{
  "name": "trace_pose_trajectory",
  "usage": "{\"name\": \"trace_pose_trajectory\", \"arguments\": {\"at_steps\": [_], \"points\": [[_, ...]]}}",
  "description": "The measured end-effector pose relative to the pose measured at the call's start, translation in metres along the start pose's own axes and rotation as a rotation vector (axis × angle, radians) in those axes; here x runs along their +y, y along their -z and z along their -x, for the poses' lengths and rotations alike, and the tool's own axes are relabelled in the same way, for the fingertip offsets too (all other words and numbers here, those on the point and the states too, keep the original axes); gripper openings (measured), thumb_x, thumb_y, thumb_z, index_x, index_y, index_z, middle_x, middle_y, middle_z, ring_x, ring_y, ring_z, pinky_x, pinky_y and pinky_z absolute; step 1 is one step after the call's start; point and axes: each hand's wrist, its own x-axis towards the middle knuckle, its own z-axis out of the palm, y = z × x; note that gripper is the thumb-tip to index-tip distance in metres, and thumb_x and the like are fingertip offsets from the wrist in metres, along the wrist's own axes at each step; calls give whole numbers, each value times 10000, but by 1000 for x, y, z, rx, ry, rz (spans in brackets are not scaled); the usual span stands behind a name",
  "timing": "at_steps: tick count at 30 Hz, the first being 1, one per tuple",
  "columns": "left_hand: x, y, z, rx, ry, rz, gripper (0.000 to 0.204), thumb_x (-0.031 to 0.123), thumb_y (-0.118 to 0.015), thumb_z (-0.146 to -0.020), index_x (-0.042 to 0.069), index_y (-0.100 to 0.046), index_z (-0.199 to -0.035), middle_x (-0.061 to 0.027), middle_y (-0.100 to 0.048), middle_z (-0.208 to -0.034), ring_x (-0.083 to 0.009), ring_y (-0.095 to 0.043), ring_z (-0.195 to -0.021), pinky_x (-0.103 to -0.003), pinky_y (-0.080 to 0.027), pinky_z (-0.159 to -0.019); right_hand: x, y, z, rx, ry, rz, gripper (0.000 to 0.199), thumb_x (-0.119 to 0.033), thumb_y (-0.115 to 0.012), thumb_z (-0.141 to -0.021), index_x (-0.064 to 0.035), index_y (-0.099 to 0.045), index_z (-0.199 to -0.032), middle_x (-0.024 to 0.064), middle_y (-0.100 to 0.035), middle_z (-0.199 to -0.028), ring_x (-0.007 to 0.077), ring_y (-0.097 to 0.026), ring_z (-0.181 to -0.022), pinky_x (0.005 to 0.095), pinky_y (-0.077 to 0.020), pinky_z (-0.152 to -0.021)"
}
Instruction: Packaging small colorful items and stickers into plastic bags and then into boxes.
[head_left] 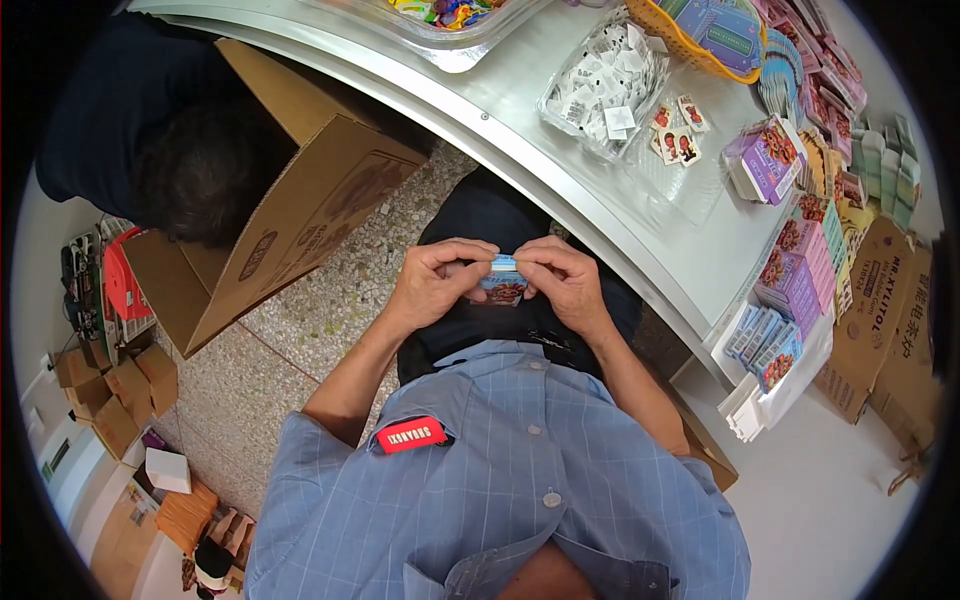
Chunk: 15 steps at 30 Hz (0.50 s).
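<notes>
A small light-blue printed carton (503, 288) is held upright above my lap. My left hand (428, 288) pinches its upper left edge with thumb and fingertips. On the other side, my right hand (566, 284) grips the upper right edge in the same way. Both thumbs meet the carton's top, where a pale blue and white flap shows. Whether that flap is fully closed is hard to make out. The fingers cover both sides of the carton, and only its front with a reddish picture is visible between them.
On the white table (690, 270) lie a clear tub of small white packets (605, 90), loose picture cards (677, 146), a yellow basket (740, 72) and stacked purple cartons (790, 285). Light-blue cartons (765, 345) sit at its corner. At left, a person (205, 170) bends over a large cardboard box (290, 225).
</notes>
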Motion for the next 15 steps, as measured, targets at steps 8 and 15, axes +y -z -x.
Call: {"name": "trace_pose_trajectory", "arguments": {"at_steps": [8,15], "points": [[-5,5,5,-56,-233,-348,180,-24,-737,-864,-18,-742,-1044,-162,-717,-1112,-166,-712,-825,-261,-592,-714,5,9,4,-76,254,357,228,8,-761,-844,-8,-749,-1071,107,-675,-1086,153,-654,-849,265,-535,-751],[3,-12,1,85,-302,-351,144,-16,-756,-839,-27,-742,-982,-157,-734,-1044,-204,-699,-938,-302,-551,-822,-11,4,16,68,151,293,406,0,-786,-819,-16,-686,-1212,91,-672,-1062,124,-632,-821,262,-524,-714]]}}
